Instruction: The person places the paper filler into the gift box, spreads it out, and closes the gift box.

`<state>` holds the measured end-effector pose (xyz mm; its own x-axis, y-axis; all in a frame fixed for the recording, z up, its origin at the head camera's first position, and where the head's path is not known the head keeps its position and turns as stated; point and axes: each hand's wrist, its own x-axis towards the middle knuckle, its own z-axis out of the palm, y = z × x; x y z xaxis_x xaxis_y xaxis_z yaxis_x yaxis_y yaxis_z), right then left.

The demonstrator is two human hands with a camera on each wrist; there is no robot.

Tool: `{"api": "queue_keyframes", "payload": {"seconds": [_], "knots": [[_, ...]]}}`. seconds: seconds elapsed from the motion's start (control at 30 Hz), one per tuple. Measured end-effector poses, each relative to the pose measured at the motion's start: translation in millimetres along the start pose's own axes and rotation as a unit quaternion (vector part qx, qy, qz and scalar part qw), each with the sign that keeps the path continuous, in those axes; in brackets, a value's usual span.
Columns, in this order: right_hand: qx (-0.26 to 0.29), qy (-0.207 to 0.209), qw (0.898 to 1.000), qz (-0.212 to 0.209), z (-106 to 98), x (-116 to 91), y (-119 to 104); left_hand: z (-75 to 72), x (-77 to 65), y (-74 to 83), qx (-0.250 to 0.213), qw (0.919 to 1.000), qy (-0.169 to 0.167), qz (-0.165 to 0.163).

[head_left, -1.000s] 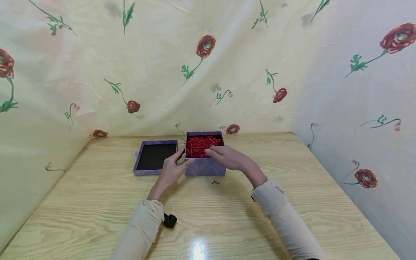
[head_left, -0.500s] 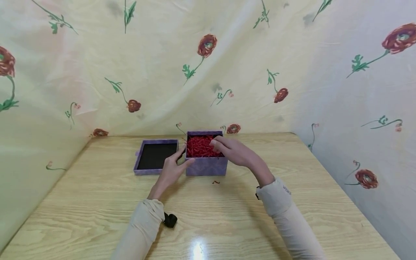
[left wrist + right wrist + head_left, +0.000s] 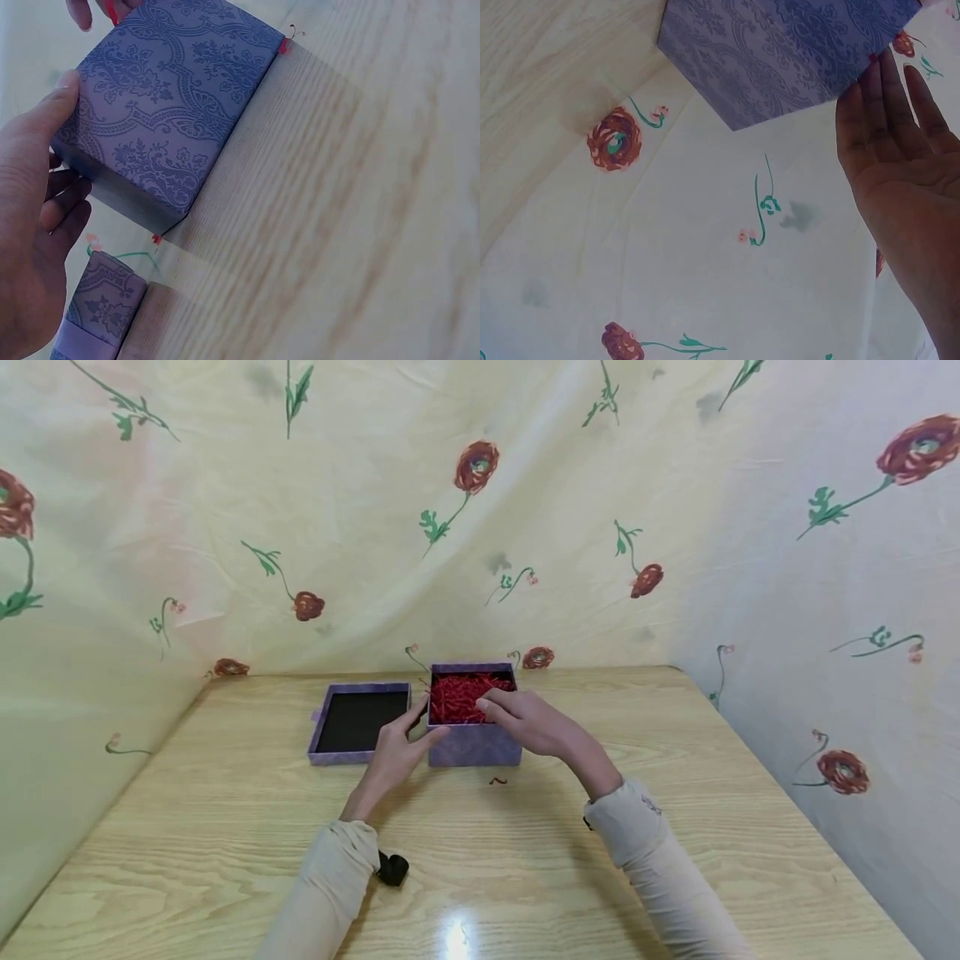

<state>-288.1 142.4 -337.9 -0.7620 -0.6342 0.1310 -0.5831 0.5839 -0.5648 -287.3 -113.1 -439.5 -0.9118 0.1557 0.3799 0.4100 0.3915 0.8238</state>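
Observation:
A purple patterned gift box [image 3: 474, 747] stands with its top off at the back of the table, filled with red shredded paper [image 3: 452, 695]. My left hand [image 3: 393, 753] grips its front left corner. In the left wrist view, the thumb lies on the patterned front of the box [image 3: 169, 105], with the fingers around the side. Over the front right rim reaches my right hand [image 3: 534, 723], fingertips at the paper. The right wrist view shows the right hand's fingers [image 3: 889, 124] long and nearly straight at the box edge, their tips hidden beyond it.
Left of the box lies its lid [image 3: 360, 724], black inside turned up. One loose red paper strip [image 3: 498, 781] lies on the wooden table [image 3: 510, 868] before the box. A flowered cloth [image 3: 360, 527] hangs behind and at both sides.
Since half a second ago, my right hand has moved slightly left and towards me over the shredded paper, after shifting right before that. The left hand stays on the box.

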Motion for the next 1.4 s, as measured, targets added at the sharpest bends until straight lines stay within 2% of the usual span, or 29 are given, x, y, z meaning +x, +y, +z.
{"api": "queue_keyframes", "payload": {"seconds": [0.23, 0.37, 0.6, 0.7, 0.77, 0.83, 0.93, 1.07, 1.13, 1.23, 1.4], "knots": [[0.002, -0.024, 0.999, 0.021, 8, 6, 4, 0.0, 0.4, -0.7, 0.0, 1.0, -0.004, 0.004], [-0.004, -0.02, 1.0, 0.022, 9, 10, 3, 0.3, 0.4, -1.0, -0.001, 1.0, -0.003, 0.004], [-0.024, 0.031, 0.999, -0.003, 5, 10, -2, 0.4, 0.5, 0.1, -0.003, 1.0, -0.004, 0.004], [-0.021, 0.027, 0.999, -0.022, 8, 13, -2, -0.1, 0.2, 0.4, -0.002, 1.0, -0.003, 0.004], [-0.02, 0.011, 0.999, -0.023, 10, 15, -2, -0.1, 0.1, 0.1, -0.001, 1.0, -0.002, 0.004], [-0.019, -0.01, 1.0, -0.012, 13, 17, -2, 0.0, 0.0, -0.4, 0.001, 1.0, -0.002, 0.006], [-0.02, -0.039, 0.999, 0.028, 16, 21, -1, 0.1, -0.2, -1.0, 0.0, 1.0, -0.002, 0.006], [-0.028, -0.059, 0.996, 0.066, 17, 26, -1, -0.1, -0.5, -1.3, -0.006, 0.9999, -0.005, 0.007], [-0.04, -0.052, 0.996, 0.065, 15, 28, -2, -0.3, -0.6, -0.7, -0.006, 0.9999, -0.006, 0.008], [-0.055, -0.017, 0.997, 0.047, 12, 31, -4, -0.8, -0.6, 0.6, -0.006, 0.9999, -0.006, 0.01], [-0.051, 0.032, 0.998, 0.018, 9, 41, -5, -1.4, -0.8, 0.7, -0.006, 1.0, -0.004, 0.006]]}}
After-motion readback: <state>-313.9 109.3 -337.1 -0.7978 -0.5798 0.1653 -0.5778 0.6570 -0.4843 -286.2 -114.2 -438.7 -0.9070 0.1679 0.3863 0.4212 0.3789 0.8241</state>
